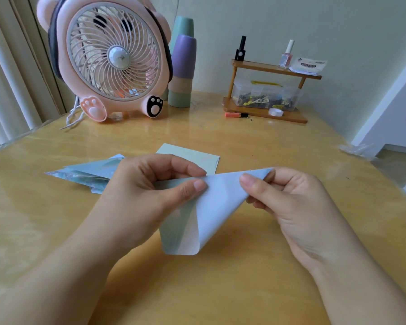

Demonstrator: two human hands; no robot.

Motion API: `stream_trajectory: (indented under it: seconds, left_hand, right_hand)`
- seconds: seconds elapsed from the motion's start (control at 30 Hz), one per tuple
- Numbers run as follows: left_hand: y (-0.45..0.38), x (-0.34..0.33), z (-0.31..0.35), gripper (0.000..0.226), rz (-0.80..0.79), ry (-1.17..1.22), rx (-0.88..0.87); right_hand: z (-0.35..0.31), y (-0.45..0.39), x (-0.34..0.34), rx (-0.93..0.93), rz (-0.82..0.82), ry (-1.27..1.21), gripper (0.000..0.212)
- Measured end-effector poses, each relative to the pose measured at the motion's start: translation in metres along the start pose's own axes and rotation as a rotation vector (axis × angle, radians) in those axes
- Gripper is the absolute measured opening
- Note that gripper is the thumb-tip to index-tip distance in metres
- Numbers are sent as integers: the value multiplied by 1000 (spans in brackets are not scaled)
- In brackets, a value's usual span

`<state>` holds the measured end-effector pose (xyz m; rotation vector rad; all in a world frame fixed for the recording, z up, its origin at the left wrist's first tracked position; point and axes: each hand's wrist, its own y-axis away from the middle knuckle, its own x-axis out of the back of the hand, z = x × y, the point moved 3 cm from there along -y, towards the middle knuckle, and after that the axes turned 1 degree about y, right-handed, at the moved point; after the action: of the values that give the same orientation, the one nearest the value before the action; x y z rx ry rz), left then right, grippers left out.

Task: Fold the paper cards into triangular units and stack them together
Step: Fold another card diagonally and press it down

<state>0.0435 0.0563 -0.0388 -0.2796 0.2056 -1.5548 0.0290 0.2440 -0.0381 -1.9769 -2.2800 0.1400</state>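
Observation:
A light blue paper card (217,207) hangs above the wooden table (220,289), bent over on itself with its lower end curled and uncreased. My left hand (150,191) pinches its upper left part between thumb and forefinger. My right hand (288,202) pinches the upper right corner. Behind my left hand lie folded blue triangular units (89,173), stacked on the table and partly hidden by that hand. A flat pale green card (197,157) lies just beyond my fingers.
A pink bear-shaped fan (113,57) stands at the back left, with stacked cups (182,66) beside it. A small wooden shelf (267,90) at the back right carries nail polish bottles, a clear box of clips and a tape roll. An orange marker (236,114) lies before it.

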Motion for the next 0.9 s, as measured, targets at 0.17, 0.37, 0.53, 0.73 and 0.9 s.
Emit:
stream_trajectory:
  seconds: [0.17,0.37,0.53,0.73,0.9]
  left_hand:
    - [-1,0,-2,11,-22,43,8]
    - [-1,0,-4,11,-46,55,21]
    - [-1,0,-4,11,-37,54,19]
    - [-1,1,-3,13,-29,44,31]
    - [0,1,-1,22,-27,26,50]
  right_hand:
    - [0,0,1,-27,32,6,14]
    - [-4,0,7,-29,121,-82,14]
    - [-2,-1,5,-53,118,-76,17]
    - [-2,-2,7,-66,104,-70,17]
    - [3,-4,6,-70,163,-54,20]
